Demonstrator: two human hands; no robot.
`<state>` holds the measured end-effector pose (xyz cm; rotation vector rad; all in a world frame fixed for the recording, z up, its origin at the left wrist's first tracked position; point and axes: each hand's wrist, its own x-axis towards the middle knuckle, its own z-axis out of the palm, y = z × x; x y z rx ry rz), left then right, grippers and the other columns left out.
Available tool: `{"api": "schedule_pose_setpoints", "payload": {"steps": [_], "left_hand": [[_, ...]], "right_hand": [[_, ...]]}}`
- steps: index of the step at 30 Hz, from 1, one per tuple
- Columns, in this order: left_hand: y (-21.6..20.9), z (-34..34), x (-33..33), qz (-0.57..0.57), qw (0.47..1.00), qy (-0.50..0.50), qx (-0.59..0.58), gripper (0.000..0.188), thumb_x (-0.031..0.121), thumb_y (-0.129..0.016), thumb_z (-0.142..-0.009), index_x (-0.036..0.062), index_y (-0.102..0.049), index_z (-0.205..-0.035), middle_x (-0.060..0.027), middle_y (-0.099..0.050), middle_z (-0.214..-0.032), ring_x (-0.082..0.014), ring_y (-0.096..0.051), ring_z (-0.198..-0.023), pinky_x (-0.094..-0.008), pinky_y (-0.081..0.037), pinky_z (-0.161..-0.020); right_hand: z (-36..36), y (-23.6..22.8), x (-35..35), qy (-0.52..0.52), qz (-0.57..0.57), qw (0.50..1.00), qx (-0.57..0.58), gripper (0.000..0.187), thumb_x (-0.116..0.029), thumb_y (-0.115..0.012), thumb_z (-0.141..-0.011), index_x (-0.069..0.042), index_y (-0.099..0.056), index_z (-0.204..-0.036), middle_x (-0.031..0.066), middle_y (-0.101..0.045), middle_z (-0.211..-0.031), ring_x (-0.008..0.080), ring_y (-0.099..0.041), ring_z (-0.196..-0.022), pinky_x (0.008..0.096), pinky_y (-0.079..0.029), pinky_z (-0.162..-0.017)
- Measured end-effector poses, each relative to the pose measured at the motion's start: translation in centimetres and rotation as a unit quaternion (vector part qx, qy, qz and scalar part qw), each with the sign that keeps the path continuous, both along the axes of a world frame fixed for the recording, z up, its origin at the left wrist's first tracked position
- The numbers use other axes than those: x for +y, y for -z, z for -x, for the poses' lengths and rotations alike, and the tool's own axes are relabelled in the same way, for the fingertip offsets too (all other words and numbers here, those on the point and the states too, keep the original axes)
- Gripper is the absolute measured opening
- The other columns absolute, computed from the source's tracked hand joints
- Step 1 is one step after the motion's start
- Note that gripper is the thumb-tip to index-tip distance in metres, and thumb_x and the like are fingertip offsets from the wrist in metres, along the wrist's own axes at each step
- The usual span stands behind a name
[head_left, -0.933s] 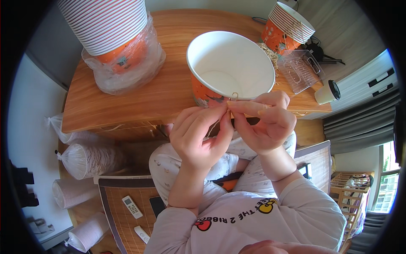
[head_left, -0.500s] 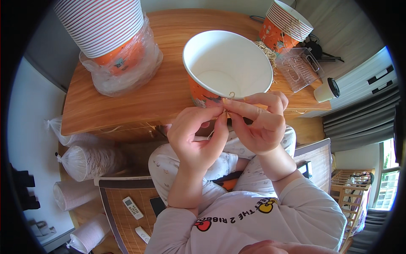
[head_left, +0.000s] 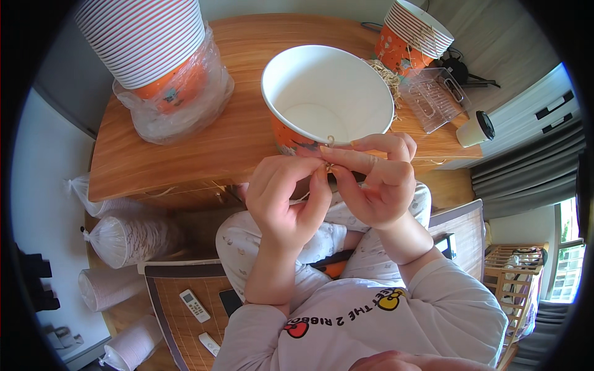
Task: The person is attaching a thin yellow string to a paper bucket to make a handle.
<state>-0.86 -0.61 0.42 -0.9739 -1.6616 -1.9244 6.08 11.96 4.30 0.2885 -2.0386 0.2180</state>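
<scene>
Fingertips of both hands meet at the near rim of a large paper bucket (head_left: 328,99), orange outside and white inside, which stands on the front part of a low wooden table (head_left: 185,161); the left hand (head_left: 286,201) pinches a thin tan string (head_left: 328,166) between thumb and forefinger, its other fingers curled in; the right hand (head_left: 375,180) is closed on the same string from the other side, forefinger laid flat along the rim and thumb beneath; a small loop of the string pokes up just over the bucket's edge, right above the pinch; the bucket is empty, its mouth facing up; at the table's far left a tall stack of striped paper cups (head_left: 151,49) sits in a crumpled clear plastic bag (head_left: 185,111); at the far right stands a shorter stack of orange buckets (head_left: 411,37), with a bundle of tan strings (head_left: 387,77) between it and the held bucket; a clear plastic tray (head_left: 433,99) lies near the right edge, a white cup with a black lid (head_left: 475,128) just beyond it; bagged sleeves of cups (head_left: 127,238) lie on the floor at left; two remote controls (head_left: 195,306) rest on a woven mat (head_left: 179,309).
</scene>
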Motion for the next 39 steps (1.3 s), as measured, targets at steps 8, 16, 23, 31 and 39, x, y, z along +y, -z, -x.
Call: {"api": "schedule_pose_setpoints", "payload": {"steps": [8, 16, 23, 31, 39], "left_hand": [[-0.3, 0.4, 0.1, 0.048, 0.994, -0.052, 0.088, 0.016, -0.001, -0.072, -0.070, 0.0057, -0.065, -0.082, -0.0049, -0.066, -0.077, -0.0237, -0.061, -0.069, -0.0332, -0.048, -0.062], [-0.2, 0.4, 0.3, 0.068, 0.989, -0.067, 0.113, 0.017, -0.001, -0.072, -0.070, 0.0064, -0.064, -0.083, -0.0049, -0.065, -0.077, -0.0243, -0.060, -0.070, -0.0338, -0.049, -0.062], [0.1, 0.3, 0.7, 0.036, 0.997, -0.022, 0.056, 0.018, -0.002, -0.072, -0.070, 0.0061, -0.063, -0.084, -0.0053, -0.065, -0.078, -0.0256, -0.060, -0.070, -0.0343, -0.048, -0.063], [0.3, 0.3, 0.7, 0.029, 0.998, -0.024, 0.048, 0.019, -0.001, -0.074, -0.069, 0.0063, -0.063, -0.082, -0.0048, -0.064, -0.077, -0.0251, -0.059, -0.069, -0.0340, -0.047, -0.063], [0.2, 0.3, 0.7, 0.031, 0.997, -0.017, 0.069, 0.018, -0.001, -0.074, -0.070, 0.0067, -0.063, -0.082, -0.0043, -0.065, -0.076, -0.0250, -0.059, -0.068, -0.0339, -0.047, -0.063]], "right_hand": [[0.2, 0.2, 0.3, -0.012, 0.017, 1.000, 0.023, 0.039, -0.006, -0.081, -0.067, -0.013, -0.054, -0.095, -0.0069, -0.073, -0.092, 0.0113, -0.059, -0.082, 0.0295, -0.034, -0.077], [0.3, 0.6, 0.2, -0.018, 0.062, 0.997, 0.035, 0.041, 0.002, -0.078, -0.066, -0.013, -0.048, -0.090, -0.0052, -0.073, -0.090, 0.0116, -0.058, -0.078, 0.0284, -0.034, -0.076], [0.0, 1.0, 0.5, -0.052, 0.108, 0.993, 0.005, 0.041, 0.004, -0.075, -0.068, -0.011, -0.044, -0.089, -0.0017, -0.074, -0.091, 0.0130, -0.056, -0.076, 0.0290, -0.034, -0.077], [-0.3, 0.9, 0.3, -0.067, 0.103, 0.992, -0.012, 0.040, 0.004, -0.075, -0.070, -0.011, -0.044, -0.091, -0.0001, -0.074, -0.096, 0.0132, -0.055, -0.080, 0.0296, -0.033, -0.080], [-0.6, 0.8, 0.5, -0.045, 0.084, 0.995, 0.011, 0.040, 0.003, -0.077, -0.069, -0.012, -0.047, -0.092, -0.0021, -0.074, -0.095, 0.0118, -0.056, -0.081, 0.0283, -0.032, -0.079]]}}
